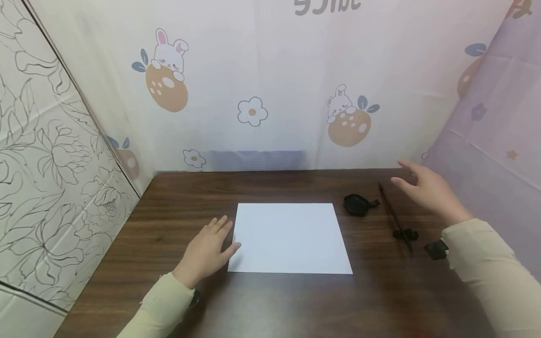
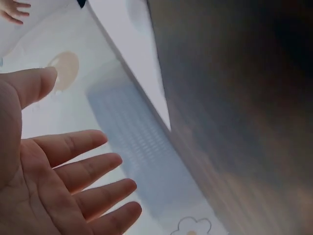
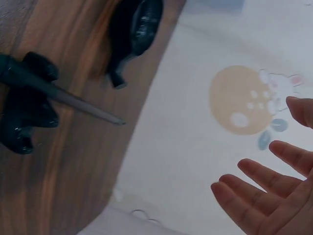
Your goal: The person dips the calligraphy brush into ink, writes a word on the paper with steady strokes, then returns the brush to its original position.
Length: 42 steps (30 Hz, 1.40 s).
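A white sheet of paper (image 1: 289, 238) lies flat on the dark wooden table. Over its left edge hovers my left hand (image 1: 207, 251), fingers spread and nothing in its grasp; its palm (image 2: 34, 196) shows bare in the left wrist view. My right hand (image 1: 433, 190) is raised above the table's right side, fingers apart and holding nothing. Left of that hand, a slim dark brush (image 1: 393, 213) leans across a small black brush rest (image 1: 411, 234). Beside the brush sits a black ink dish (image 1: 356, 205) with a short stem, seen also in the right wrist view.
A pale curtain (image 1: 287, 126) printed with rabbits and flowers hangs along the table's back edge and round the right side. To the left stands a white panel (image 1: 63, 155) with line-drawn flowers. Bare wood (image 1: 270, 310) extends in front of the paper.
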{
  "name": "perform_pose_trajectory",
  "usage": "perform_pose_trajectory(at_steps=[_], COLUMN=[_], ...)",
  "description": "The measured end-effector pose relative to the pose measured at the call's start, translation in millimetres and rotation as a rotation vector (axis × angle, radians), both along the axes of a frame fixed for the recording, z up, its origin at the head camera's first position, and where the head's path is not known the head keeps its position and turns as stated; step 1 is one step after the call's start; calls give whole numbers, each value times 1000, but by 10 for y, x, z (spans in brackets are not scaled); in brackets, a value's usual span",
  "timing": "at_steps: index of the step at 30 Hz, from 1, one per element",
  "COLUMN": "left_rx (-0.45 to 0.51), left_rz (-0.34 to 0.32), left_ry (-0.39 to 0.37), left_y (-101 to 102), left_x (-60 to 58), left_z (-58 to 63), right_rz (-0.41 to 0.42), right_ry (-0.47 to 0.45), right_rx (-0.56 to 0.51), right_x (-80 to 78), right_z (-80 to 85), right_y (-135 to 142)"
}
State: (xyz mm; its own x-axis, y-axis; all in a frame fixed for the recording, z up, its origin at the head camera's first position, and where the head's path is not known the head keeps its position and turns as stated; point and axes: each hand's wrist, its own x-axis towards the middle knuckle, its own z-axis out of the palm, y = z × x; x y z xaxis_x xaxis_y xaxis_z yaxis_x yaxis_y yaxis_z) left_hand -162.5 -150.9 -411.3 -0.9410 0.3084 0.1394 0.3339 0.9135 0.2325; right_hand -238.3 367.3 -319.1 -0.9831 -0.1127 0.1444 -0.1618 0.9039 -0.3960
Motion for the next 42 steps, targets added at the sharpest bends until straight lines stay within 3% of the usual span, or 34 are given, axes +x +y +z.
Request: perform_pose_trajectory(at_steps=[10,18,25,34,42], left_rx=[-10,-49,-65,-81,-78], left_rz=[-133,-232,-304,-332,-330], left_ry=[-40,-125,-157,-190,-217], left_y=[46,72,90,89,75], left_x=[180,275,362,399,410], left_z=[-95,-143,-132,-142,-174], right_rz=[3,15,31,38,-6], right_ry=[-140,-262,-285,-280,-336], right_rx=[41,65,132,134,107], right_x=[-180,-242,-287,-342,-371], right_z=[-183,-389,-483,-574,-648], right_y=[150,163,139,113,118])
